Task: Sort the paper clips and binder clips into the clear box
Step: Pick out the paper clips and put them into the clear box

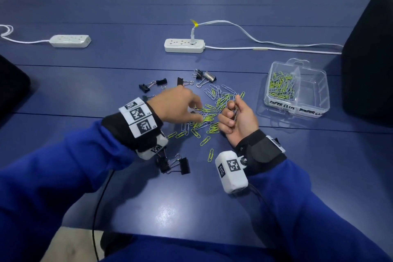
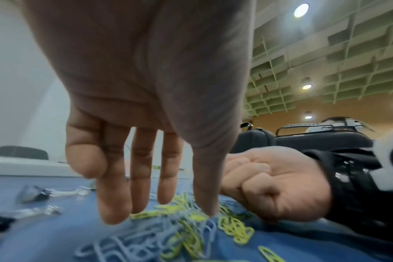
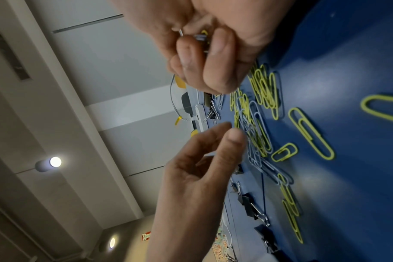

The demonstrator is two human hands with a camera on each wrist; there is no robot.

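A loose pile of yellow-green and silver paper clips (image 1: 212, 110) (image 2: 180, 235) (image 3: 258, 124) lies mid-table. My left hand (image 1: 198, 112) (image 2: 186, 203) (image 3: 230, 130) reaches down onto the pile with straight, spread fingers and grips nothing. My right hand (image 1: 231, 112) (image 2: 269, 186) (image 3: 213, 79), palm up beside the pile, is curled round a bunch of paper clips (image 1: 235, 110) (image 3: 201, 38). Black binder clips (image 1: 182, 166) (image 3: 251, 207) lie near the front, with more (image 1: 161, 82) and a silver one (image 1: 209, 76) behind the pile. The clear box (image 1: 295, 108) stands at the right. Its left compartment holds paper clips (image 1: 280, 85); its right compartment shows nothing inside.
Two white power strips (image 1: 184, 45) (image 1: 70, 41) with cords lie across the far half of the blue table (image 1: 191, 208). A large black object (image 1: 368, 59) stands just right of the box, and another dark shape (image 1: 10, 87) sits at the left edge.
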